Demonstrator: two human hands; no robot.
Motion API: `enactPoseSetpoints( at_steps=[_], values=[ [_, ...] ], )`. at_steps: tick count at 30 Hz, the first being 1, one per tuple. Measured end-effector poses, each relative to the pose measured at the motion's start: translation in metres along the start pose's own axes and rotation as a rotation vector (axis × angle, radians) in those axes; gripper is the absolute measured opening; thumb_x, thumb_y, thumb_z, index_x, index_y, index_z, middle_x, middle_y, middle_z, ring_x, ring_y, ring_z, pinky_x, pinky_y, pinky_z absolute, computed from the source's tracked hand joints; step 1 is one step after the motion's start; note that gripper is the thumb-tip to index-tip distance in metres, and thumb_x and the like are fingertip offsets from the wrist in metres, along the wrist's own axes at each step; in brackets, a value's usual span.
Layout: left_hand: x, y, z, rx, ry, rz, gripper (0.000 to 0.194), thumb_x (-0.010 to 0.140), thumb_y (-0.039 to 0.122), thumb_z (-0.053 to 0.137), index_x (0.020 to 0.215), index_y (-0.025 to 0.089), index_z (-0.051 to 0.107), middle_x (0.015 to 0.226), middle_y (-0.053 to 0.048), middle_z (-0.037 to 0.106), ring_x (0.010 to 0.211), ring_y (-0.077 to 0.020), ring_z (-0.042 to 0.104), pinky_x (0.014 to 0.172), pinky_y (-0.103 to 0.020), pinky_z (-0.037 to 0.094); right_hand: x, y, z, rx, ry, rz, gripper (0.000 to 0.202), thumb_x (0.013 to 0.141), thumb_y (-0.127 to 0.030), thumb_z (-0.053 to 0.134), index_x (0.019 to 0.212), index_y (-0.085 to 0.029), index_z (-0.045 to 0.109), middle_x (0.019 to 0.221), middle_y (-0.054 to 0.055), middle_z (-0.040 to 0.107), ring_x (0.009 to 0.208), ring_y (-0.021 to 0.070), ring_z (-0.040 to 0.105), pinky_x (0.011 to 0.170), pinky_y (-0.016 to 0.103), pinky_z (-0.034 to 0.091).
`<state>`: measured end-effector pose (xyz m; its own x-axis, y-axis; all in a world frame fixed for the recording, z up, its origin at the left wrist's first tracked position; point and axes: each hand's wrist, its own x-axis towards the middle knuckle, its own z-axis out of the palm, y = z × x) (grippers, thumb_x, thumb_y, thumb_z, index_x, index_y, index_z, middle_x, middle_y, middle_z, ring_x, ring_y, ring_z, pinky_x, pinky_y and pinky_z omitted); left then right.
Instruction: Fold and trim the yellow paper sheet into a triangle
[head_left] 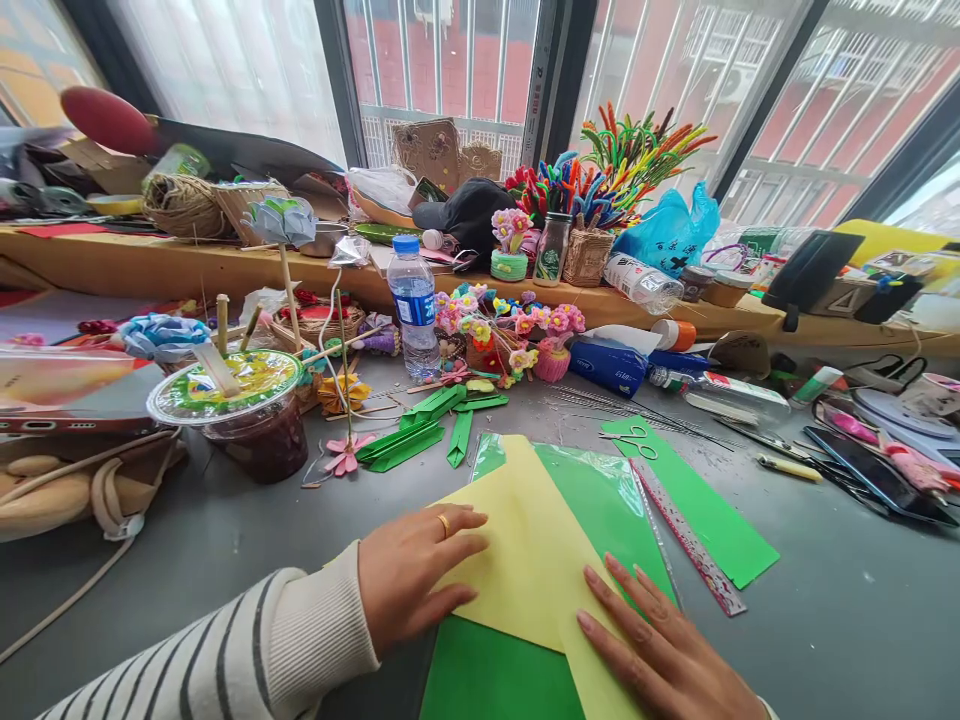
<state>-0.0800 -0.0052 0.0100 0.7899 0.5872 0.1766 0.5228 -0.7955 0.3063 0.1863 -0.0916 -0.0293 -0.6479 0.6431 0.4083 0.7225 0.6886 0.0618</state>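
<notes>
A sheet of yellow paper (517,540), folded over at an angle, lies in front of me on a clear plastic sleeve with green paper (499,665) in it. My left hand (424,570), with a ring on one finger, rests on the left part of the yellow sheet, fingers spread. My right hand (652,640) lies flat across its right edge, fingers stretched out. A patterned ruler (694,545) is right of the sleeve, partly over a green paper strip (720,525). Small scissors (634,437) lie at the strip's far end.
Folded green paper leaves (409,430) and a pink paper flower (350,455) lie beyond the sheet. A lidded drink cup (251,420) stands at left, a water bottle (415,310) behind. A phone (877,470) lies at right. The wooden ledge (360,275) holds crowded craft materials.
</notes>
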Motion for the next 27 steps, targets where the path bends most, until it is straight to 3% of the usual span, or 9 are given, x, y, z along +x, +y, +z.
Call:
enactPoseSetpoints(
  at_steps=[2,5,7,10,13,19,23,25,27],
  values=[
    [-0.004,0.002,0.002,0.032,-0.036,0.042,0.043,0.072,0.044,0.045,0.110,0.023,0.045,0.119,-0.006,0.045,0.107,-0.0240,0.041,0.087,-0.036,0.035,0.000,0.005,0.001,0.065,0.044,0.009,0.051,0.077,-0.041,0.038,0.122,-0.017,0.035,0.124,0.010,0.037,0.111,0.0284,0.033,0.089,0.038,0.032],
    [-0.008,0.005,0.010,0.071,-0.091,0.056,0.062,0.067,0.054,0.046,0.120,0.025,0.033,0.126,-0.008,0.035,0.113,-0.0275,0.032,0.091,-0.041,0.028,-0.004,0.009,0.002,0.237,0.112,0.206,0.051,0.079,-0.031,0.034,0.126,-0.012,0.026,0.128,0.009,0.030,0.111,0.0234,0.035,0.089,0.029,0.034],
    [-0.008,0.004,0.014,0.081,-0.120,0.062,0.066,0.066,0.056,0.044,0.122,0.024,0.029,0.128,-0.008,0.031,0.115,-0.0279,0.028,0.093,-0.043,0.024,-0.009,0.009,0.003,0.310,0.149,0.384,0.053,0.077,-0.029,0.039,0.126,-0.013,0.024,0.124,0.009,0.038,0.107,0.0224,0.041,0.086,0.027,0.038],
    [-0.008,0.001,0.015,0.091,-0.115,0.054,0.066,0.068,0.057,0.042,0.123,0.023,0.028,0.128,-0.007,0.030,0.116,-0.0270,0.026,0.093,-0.043,0.023,-0.019,0.008,0.002,0.388,0.173,0.615,0.049,0.075,-0.032,0.045,0.121,-0.017,0.036,0.105,0.008,0.057,0.093,0.0242,0.054,0.077,0.029,0.047],
    [-0.008,0.003,0.013,0.071,-0.060,0.046,0.058,0.071,0.050,0.043,0.122,0.025,0.029,0.127,-0.005,0.033,0.116,-0.0246,0.028,0.093,-0.041,0.026,-0.023,0.008,-0.001,0.576,0.140,0.817,0.047,0.076,-0.037,0.043,0.119,-0.018,0.039,0.092,0.008,0.063,0.081,0.0251,0.059,0.068,0.031,0.051],
    [-0.006,0.012,0.010,-0.079,0.117,0.010,0.035,0.078,0.026,0.039,0.113,0.025,0.040,0.121,-0.004,0.042,0.110,-0.0192,0.038,0.089,-0.032,0.034,-0.010,0.012,-0.010,0.913,0.211,1.015,0.051,0.074,-0.042,0.042,0.119,-0.018,0.036,0.093,0.009,0.062,0.077,0.0251,0.060,0.059,0.030,0.053],
    [0.011,-0.005,-0.009,-0.227,0.237,-0.105,0.031,0.075,0.026,0.044,0.106,0.021,0.046,0.110,-0.006,0.050,0.101,-0.0190,0.046,0.085,-0.032,0.038,-0.001,0.030,-0.023,0.930,0.224,1.078,0.039,0.071,-0.044,0.046,0.102,-0.020,0.048,0.075,0.006,0.064,0.066,0.0226,0.060,0.051,0.027,0.052],
    [0.021,-0.018,-0.022,-0.402,0.279,-0.207,0.028,0.073,0.032,0.047,0.098,0.020,0.052,0.101,-0.005,0.056,0.094,-0.0191,0.050,0.077,-0.030,0.044,0.005,0.042,-0.028,0.958,0.236,1.107,0.032,0.069,-0.043,0.049,0.092,-0.021,0.051,0.062,0.003,0.061,0.057,0.0202,0.059,0.046,0.026,0.050],
    [0.031,-0.030,-0.033,-0.543,0.314,-0.334,0.029,0.070,0.035,0.050,0.093,0.017,0.054,0.097,-0.005,0.058,0.090,-0.0191,0.053,0.080,-0.034,0.042,0.011,0.053,-0.031,1.040,0.281,1.110,0.025,0.068,-0.043,0.052,0.078,-0.021,0.052,0.054,0.001,0.057,0.054,0.0186,0.058,0.048,0.026,0.049]
  ],
)
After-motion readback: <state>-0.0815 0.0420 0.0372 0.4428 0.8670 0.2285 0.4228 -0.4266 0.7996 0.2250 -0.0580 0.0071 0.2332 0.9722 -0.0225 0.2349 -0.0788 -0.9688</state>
